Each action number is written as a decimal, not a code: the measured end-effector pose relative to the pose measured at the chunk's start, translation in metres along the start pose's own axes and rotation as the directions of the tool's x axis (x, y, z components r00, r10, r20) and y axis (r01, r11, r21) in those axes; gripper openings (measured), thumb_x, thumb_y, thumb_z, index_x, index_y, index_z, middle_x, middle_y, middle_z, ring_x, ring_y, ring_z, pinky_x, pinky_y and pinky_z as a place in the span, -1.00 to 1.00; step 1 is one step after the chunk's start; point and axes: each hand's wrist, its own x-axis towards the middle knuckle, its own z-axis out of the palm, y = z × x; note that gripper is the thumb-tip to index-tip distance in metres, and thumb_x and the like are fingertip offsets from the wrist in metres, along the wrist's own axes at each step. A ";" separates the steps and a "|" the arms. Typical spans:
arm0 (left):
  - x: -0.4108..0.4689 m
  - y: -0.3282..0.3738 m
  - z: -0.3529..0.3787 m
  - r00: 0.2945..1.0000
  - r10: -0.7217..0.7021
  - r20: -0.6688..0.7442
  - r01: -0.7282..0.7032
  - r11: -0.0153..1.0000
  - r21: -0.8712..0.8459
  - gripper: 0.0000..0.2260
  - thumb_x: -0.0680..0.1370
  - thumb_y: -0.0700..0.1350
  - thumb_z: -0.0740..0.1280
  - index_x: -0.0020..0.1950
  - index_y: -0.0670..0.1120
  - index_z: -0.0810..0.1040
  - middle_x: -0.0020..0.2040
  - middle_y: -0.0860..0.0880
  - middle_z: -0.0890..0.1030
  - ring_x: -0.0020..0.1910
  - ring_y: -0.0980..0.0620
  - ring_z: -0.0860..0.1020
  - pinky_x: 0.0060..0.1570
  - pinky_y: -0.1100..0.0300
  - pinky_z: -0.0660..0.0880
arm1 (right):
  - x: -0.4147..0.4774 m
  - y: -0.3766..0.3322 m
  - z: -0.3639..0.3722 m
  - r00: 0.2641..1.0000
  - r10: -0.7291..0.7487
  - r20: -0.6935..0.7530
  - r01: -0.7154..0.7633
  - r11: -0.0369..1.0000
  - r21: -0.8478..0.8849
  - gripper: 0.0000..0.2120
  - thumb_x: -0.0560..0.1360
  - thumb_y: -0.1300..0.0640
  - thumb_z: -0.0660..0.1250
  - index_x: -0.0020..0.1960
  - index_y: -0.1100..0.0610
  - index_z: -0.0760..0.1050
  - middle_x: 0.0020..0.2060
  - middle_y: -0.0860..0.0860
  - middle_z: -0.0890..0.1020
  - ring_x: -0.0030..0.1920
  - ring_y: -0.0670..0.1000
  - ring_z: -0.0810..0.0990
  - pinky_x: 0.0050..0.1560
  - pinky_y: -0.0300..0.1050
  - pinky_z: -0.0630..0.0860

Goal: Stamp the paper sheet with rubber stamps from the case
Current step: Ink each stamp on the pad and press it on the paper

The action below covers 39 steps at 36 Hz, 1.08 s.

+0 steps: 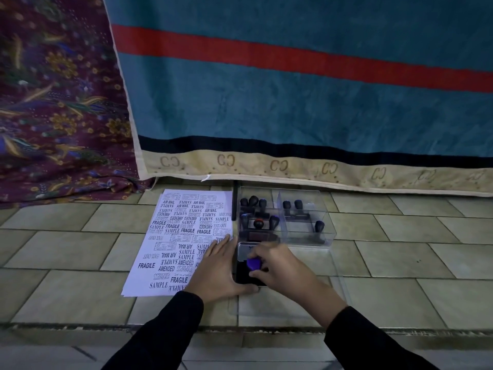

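Observation:
A white paper sheet (176, 244) covered with several black stamp prints lies on the tiled floor. To its right stands a clear plastic case (306, 217) with several black-handled rubber stamps inside. In front of the case sits a black ink pad (246, 273). My right hand (280, 268) grips a stamp with a purple handle (254, 263) and holds it down on the ink pad. My left hand (218, 271) lies flat with straight fingers across the sheet's right edge, its thumb against the pad's near corner.
The clear case lid (320, 292) lies flat on the floor beneath and to the right of the ink pad. A teal blanket (293, 102) with a red stripe hangs behind, and a patterned purple cloth (58, 102) to the left. A floor step edge (240, 329) runs below my wrists.

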 end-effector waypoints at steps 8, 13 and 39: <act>-0.009 -0.005 -0.005 1.000 -0.006 -0.008 0.003 0.955 -0.297 -0.29 0.48 0.36 0.07 0.56 0.13 0.04 0.53 0.25 0.05 0.53 0.24 0.00 0.49 0.21 -0.10 | 0.007 0.002 0.003 0.998 0.059 -0.022 -0.058 0.998 0.027 -0.76 0.43 0.14 0.41 0.08 0.17 0.54 0.00 0.10 0.58 -0.04 0.08 0.57 0.00 -0.08 0.52; -0.004 -0.008 -0.019 0.974 -0.228 -0.007 0.137 0.611 -0.780 -0.61 0.49 0.21 0.06 0.30 0.26 0.38 0.40 0.23 0.37 0.35 0.37 0.29 0.38 0.07 0.20 | 0.007 0.010 0.000 0.985 0.160 -0.057 -0.152 0.980 0.131 -0.71 0.44 0.11 0.43 0.14 0.11 0.54 0.01 0.03 0.61 -0.08 -0.03 0.59 -0.05 -0.31 0.49; -0.074 -0.150 -0.092 0.868 -0.350 -0.353 0.390 0.920 0.047 -0.65 0.48 -0.39 0.34 0.26 -0.23 0.56 0.32 -0.23 0.53 0.34 -0.22 0.46 0.29 -0.19 0.33 | 0.120 -0.137 0.069 0.986 -0.163 -0.039 0.167 0.918 0.360 -0.76 0.41 0.25 0.43 0.06 0.28 0.55 -0.07 0.25 0.62 -0.06 0.19 0.57 -0.05 -0.07 0.45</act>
